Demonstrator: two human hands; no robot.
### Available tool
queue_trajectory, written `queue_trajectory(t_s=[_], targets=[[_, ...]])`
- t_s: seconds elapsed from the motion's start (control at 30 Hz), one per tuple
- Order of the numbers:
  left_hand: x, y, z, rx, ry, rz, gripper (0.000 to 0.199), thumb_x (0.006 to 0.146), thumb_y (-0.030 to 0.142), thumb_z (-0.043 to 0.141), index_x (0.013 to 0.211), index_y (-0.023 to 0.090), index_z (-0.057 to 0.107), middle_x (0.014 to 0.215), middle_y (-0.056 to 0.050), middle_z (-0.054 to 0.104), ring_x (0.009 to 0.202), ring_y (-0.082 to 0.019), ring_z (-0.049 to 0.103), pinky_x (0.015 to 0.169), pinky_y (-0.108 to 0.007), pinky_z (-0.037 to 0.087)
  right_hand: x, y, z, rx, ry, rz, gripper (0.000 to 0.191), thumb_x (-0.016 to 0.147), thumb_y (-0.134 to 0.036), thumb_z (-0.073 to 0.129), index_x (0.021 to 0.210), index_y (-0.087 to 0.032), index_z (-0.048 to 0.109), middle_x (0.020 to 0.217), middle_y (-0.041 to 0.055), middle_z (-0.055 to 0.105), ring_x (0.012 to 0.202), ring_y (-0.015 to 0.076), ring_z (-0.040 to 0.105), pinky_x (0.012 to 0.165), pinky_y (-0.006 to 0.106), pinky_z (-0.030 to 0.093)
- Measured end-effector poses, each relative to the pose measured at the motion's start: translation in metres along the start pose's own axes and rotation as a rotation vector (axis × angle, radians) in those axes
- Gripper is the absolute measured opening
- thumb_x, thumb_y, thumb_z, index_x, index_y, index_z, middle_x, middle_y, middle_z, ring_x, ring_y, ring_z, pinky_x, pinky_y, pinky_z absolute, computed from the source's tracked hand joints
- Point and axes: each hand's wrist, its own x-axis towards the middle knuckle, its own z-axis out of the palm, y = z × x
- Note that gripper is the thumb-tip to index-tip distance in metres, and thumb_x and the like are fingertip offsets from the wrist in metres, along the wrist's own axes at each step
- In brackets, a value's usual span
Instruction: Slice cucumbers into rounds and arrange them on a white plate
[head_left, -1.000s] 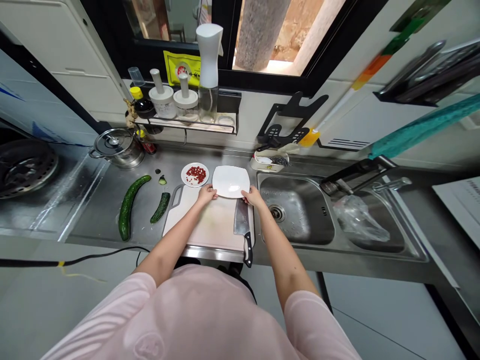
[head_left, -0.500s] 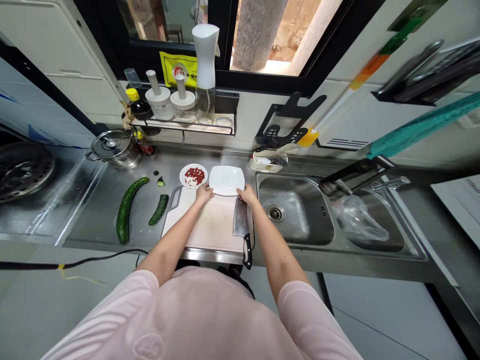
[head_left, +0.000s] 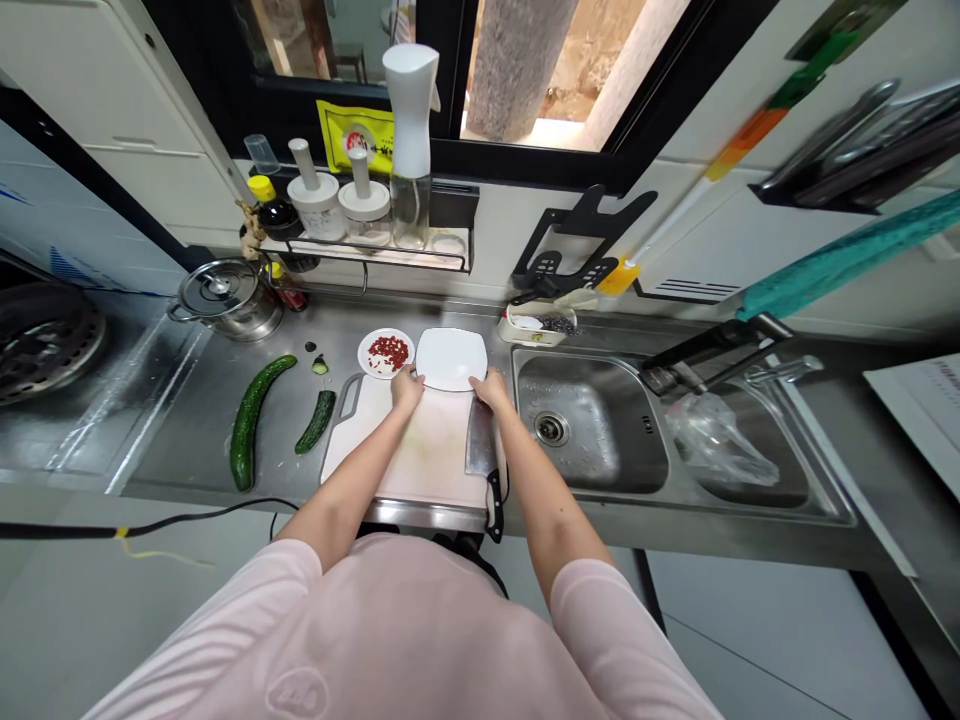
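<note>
**Home kitchen, viewed from my head as I stand at the counter.** I work at a stainless-steel worktop (head_left: 176, 420) with a round stove burner grate (head_left: 45, 342) at far left and a lidded steel pot (head_left: 223, 298) beside it. To my right is a double sink (head_left: 592, 440) with a mixer tap (head_left: 784, 372). A wall shelf (head_left: 375, 262) of condiment bottles sits beneath a window (head_left: 525, 70), and white cabinets (head_left: 75, 90) rise at upper left. A chopping board (head_left: 352, 425) and cleaver (head_left: 480, 450) lie directly before me.

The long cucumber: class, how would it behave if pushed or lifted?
The cucumber looks stiff, so it should lift without flopping. Its curved, rounded body may rock on the steel counter, and its glossy skin could feel slippery.
</note>
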Motion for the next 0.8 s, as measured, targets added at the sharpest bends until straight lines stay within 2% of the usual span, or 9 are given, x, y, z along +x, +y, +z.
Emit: queue_trajectory(t_s=[0.1, 0.27, 0.47, 0.8], targets=[[0.001, -0.001, 0.000, 0.066, 0.020, 0.025, 0.035, 0.079, 0.024, 0.058, 0.113, 0.016, 0.057, 0.066, -0.002, 0.065, 0.063, -0.016, 0.063, 0.068, -0.025, 0.044, 0.002, 0.001, 0.002, -0.114, 0.042, 0.011, 0.049, 0.080, -0.034, 0.062, 0.119, -0.007, 0.051, 0.117, 0.0202, 0.060, 0.111, 0.0255, 0.057, 0.091, 0.031, 0.042], [0.001, -0.001, -0.003, 0.213, 0.045, 0.102, 0.032, 0.078, 0.022, 0.057, 0.110, 0.017, 0.058, 0.074, -0.005, 0.067, 0.077, -0.019, 0.063, 0.074, -0.027, 0.042, 0.002, -0.002, 0.003, -0.184, 0.029, 0.024, 0.052, 0.082, -0.037, 0.060, 0.122, -0.006, 0.048, 0.117, 0.0214, 0.060, 0.111, 0.0274, 0.056, 0.090, 0.031, 0.042], [-0.002, 0.005, -0.008, 0.274, 0.035, 0.118, 0.030, 0.080, 0.022, 0.056, 0.110, 0.017, 0.057, 0.085, -0.008, 0.068, 0.085, -0.020, 0.063, 0.077, -0.027, 0.041, 0.000, -0.003, 0.003, -0.184, 0.020, 0.037, 0.054, 0.082, -0.039, 0.059, 0.123, -0.007, 0.046, 0.118, 0.0211, 0.059, 0.110, 0.0286, 0.056, 0.090, 0.033, 0.043], [-0.007, 0.011, -0.011, 0.286, 0.024, 0.124, 0.030, 0.082, 0.024, 0.056, 0.111, 0.017, 0.056, 0.084, -0.008, 0.068, 0.084, -0.021, 0.063, 0.076, -0.027, 0.041, -0.014, -0.011, 0.001, -0.144, 0.064, 0.057, 0.050, 0.086, -0.040, 0.054, 0.124, -0.009, 0.046, 0.116, 0.0214, 0.060, 0.108, 0.0285, 0.056, 0.088, 0.034, 0.042]])
